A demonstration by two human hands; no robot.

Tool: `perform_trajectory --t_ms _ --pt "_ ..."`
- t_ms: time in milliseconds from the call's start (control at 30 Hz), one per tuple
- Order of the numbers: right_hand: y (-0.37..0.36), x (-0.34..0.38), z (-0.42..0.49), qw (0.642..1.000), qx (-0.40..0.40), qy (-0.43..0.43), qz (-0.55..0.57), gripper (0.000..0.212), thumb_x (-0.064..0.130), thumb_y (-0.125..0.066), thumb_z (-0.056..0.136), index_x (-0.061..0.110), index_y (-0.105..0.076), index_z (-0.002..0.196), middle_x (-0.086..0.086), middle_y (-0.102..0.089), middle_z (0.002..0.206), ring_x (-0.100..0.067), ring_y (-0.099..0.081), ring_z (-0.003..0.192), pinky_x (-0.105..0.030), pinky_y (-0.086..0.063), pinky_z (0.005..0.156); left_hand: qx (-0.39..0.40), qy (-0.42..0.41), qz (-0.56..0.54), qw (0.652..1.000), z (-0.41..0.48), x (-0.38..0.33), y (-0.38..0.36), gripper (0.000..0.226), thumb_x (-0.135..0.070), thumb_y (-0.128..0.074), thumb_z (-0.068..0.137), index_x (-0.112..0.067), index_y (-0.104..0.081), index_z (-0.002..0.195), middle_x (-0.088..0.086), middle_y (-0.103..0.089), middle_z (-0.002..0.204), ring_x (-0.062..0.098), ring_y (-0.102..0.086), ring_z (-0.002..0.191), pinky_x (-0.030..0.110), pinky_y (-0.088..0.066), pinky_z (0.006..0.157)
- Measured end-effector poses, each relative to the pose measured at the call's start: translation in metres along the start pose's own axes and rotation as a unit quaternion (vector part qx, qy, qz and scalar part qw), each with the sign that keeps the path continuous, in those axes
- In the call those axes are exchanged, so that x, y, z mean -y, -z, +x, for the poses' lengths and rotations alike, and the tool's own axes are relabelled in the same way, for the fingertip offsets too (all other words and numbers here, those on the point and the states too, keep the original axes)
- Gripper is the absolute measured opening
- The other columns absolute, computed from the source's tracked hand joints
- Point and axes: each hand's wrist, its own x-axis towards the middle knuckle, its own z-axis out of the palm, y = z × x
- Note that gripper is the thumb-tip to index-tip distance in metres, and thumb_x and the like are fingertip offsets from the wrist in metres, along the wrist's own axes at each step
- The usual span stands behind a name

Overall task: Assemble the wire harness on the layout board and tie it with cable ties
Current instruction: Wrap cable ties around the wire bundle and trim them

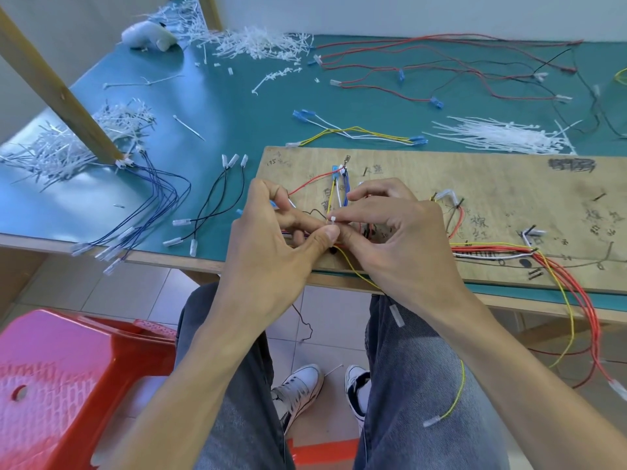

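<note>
A plywood layout board (475, 184) lies on the green table with the wire harness (492, 253) of red, yellow, white and black wires routed along its near edge. Both hands meet at the board's left end. My left hand (271, 245) pinches the wire bundle there between thumb and fingers. My right hand (390, 232) pinches a white cable tie (332, 222) whose small head shows between the fingertips. The bundle under the fingers is mostly hidden. Upright wires with blue and white terminals (339, 178) stand just behind the hands.
Fresh cable ties (502, 135) lie in a pile behind the board. Cut tie ends (258, 42) are heaped at the back and left. Loose blue wires (156, 205), black wires (217, 205) and red wires (424, 76) lie on the table. A red stool (68, 385) stands at lower left.
</note>
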Motion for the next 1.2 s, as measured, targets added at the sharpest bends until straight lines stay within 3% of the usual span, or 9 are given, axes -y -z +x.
perform_trajectory --t_ms 200,333,433,633,700,800,900,1033,1200 --pt "-0.001 0.001 -0.001 0.997 0.026 0.047 -0.049 0.013 0.008 -0.077 0.091 0.018 -0.084 0.088 0.009 -0.077 0.085 -0.022 -0.059 0.116 -0.042 -0.05 0.094 -0.048 0.01 -0.014 0.999 -0.002 -0.003 -0.001 0.049 -0.03 -0.087 0.086 -0.031 -0.039 0.095 -0.017 -0.079 0.082 0.012 -0.057 0.066 0.009 -0.043 0.07" --pt "0.001 0.002 -0.004 0.994 0.03 0.078 -0.069 0.006 0.017 -0.078 0.09 0.02 -0.083 0.093 0.013 -0.076 0.093 -0.021 -0.058 0.124 -0.051 -0.045 0.101 -0.036 0.004 0.032 0.999 0.003 -0.008 0.0 0.019 -0.03 -0.086 0.087 -0.032 -0.069 0.095 -0.021 -0.076 0.076 0.011 -0.068 0.073 0.017 -0.051 0.071" --pt "0.001 0.001 -0.004 0.991 0.031 0.088 -0.095 0.008 0.026 -0.083 0.09 0.023 -0.083 0.097 0.014 -0.075 0.097 -0.02 -0.057 0.127 -0.053 -0.04 0.105 -0.002 0.003 0.044 0.999 0.008 -0.009 0.006 0.009 -0.024 -0.084 0.089 -0.031 -0.078 0.089 -0.019 -0.076 0.075 0.009 -0.072 0.076 0.025 -0.057 0.075" --pt "0.0 -0.003 -0.004 0.991 0.027 0.09 -0.099 0.008 0.028 -0.087 0.087 0.023 -0.084 0.092 0.016 -0.076 0.1 -0.019 -0.058 0.128 -0.048 -0.038 0.108 0.059 -0.002 0.085 0.995 0.019 -0.014 0.015 0.01 -0.029 -0.078 0.093 -0.031 -0.074 0.084 -0.01 -0.076 0.074 0.022 -0.07 0.075 0.044 -0.058 0.074" --pt "0.0 -0.002 -0.004 0.991 0.023 0.087 -0.096 0.006 0.03 -0.086 0.089 0.025 -0.084 0.09 0.019 -0.076 0.099 -0.019 -0.059 0.126 -0.043 -0.037 0.108 0.077 -0.02 0.109 0.991 0.023 -0.016 0.016 0.012 -0.027 -0.076 0.094 -0.03 -0.073 0.082 -0.009 -0.074 0.076 0.026 -0.065 0.073 0.042 -0.057 0.073" --pt "-0.001 0.001 -0.004 0.992 0.017 0.084 -0.088 0.008 0.03 -0.08 0.094 0.028 -0.084 0.088 0.021 -0.076 0.094 -0.019 -0.059 0.123 -0.039 -0.037 0.108 0.086 -0.036 0.126 0.988 0.031 -0.018 0.016 0.019 -0.022 -0.073 0.096 -0.03 -0.07 0.079 -0.014 -0.069 0.071 0.026 -0.059 0.071 0.028 -0.052 0.07" --pt "-0.001 0.001 -0.002 0.993 0.024 0.075 -0.084 0.014 0.031 -0.077 0.097 0.028 -0.084 0.085 0.021 -0.076 0.09 -0.018 -0.059 0.12 -0.042 -0.041 0.105 0.104 -0.039 0.105 0.988 0.037 -0.019 0.016 0.021 -0.016 -0.069 0.097 -0.027 -0.068 0.079 -0.007 -0.072 0.078 0.03 -0.064 0.08 0.042 -0.055 0.082" --pt "-0.001 0.0 0.002 0.998 0.034 0.027 -0.048 0.012 0.032 -0.08 0.092 0.03 -0.084 0.081 0.023 -0.076 0.088 -0.015 -0.058 0.112 -0.042 -0.048 0.096 0.124 -0.064 0.097 0.986 0.039 -0.021 0.013 0.022 -0.008 -0.066 0.098 -0.024 -0.066 0.083 -0.004 -0.07 0.079 0.022 -0.067 0.081 0.048 -0.055 0.086" --pt "0.002 -0.001 0.006 0.998 0.057 -0.036 -0.003 0.006 0.03 -0.089 0.081 0.032 -0.085 0.084 0.023 -0.076 0.087 -0.017 -0.058 0.111 -0.035 -0.048 0.095 0.11 -0.075 0.085 0.987 0.043 -0.02 0.012 0.025 -0.005 -0.065 0.096 -0.025 -0.066 0.082 -0.006 -0.07 0.076 0.016 -0.069 0.079 0.042 -0.055 0.084"
